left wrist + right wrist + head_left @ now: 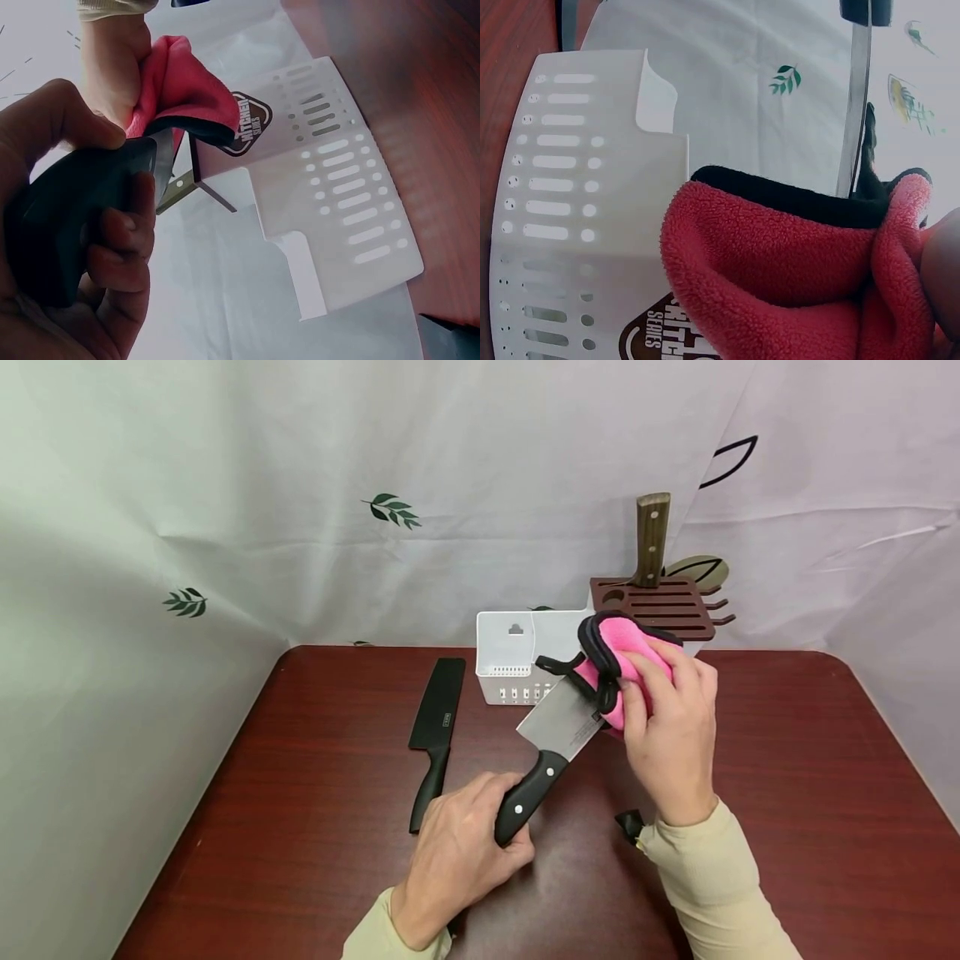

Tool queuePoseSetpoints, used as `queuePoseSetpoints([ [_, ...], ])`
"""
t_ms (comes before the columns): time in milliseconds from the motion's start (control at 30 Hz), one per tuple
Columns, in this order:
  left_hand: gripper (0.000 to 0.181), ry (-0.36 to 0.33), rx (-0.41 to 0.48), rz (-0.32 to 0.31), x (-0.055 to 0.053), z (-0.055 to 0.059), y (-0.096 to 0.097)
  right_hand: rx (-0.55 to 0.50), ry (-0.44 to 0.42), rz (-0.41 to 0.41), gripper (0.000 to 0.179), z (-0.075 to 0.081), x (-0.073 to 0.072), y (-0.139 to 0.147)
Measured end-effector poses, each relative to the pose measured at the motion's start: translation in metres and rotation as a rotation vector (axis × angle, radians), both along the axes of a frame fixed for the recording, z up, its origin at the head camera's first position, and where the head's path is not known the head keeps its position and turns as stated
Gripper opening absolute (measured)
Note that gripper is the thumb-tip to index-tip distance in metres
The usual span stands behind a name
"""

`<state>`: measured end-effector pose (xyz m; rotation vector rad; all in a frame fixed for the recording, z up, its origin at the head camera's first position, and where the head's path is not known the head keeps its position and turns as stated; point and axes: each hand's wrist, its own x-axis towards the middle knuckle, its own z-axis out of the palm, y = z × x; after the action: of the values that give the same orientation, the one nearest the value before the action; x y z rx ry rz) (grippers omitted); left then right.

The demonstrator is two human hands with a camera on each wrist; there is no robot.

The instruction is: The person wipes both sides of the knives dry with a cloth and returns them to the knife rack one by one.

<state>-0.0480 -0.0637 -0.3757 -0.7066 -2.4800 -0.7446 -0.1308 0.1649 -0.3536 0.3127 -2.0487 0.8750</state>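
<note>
My left hand (468, 839) grips the black riveted handle of a cleaver (558, 720), whose broad steel blade points up and to the right. In my right hand (675, 727) is a pink cloth (626, 647) with black edging, folded over the far end of the blade and hiding it. The left wrist view shows my fingers curled round the dark handle (82, 217), with the cloth (184, 94) beyond. Seen from the right wrist, the blade (855, 105) stands edge-on behind the cloth (780, 262).
A white slotted holder (506, 647) with a brown top (667, 610) stands at the back; a wooden-handled knife (652, 539) is in it. Left of the holder lies a black knife (438, 718) on the red-brown table (300, 777). Patterned white fabric (450, 485) hangs behind.
</note>
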Motion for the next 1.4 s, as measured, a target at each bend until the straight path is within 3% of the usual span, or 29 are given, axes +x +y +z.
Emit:
queuePoseSetpoints([
  [533,0.043,0.024,0.015,0.004,0.0001,-0.0007,-0.0003,-0.057,-0.031,-0.042,0.02,0.0005,0.0005,0.0056],
  [800,0.043,0.038,0.019,0.026,-0.0008,-0.0011,-0.001,-0.038,-0.061,-0.05,0.021,0.0,0.0014,0.0065],
  [1400,0.045,0.008,0.043,0.079,-0.0044,-0.0022,-0.003,0.03,-0.095,0.03,0.022,0.0011,0.0049,0.0022],
])
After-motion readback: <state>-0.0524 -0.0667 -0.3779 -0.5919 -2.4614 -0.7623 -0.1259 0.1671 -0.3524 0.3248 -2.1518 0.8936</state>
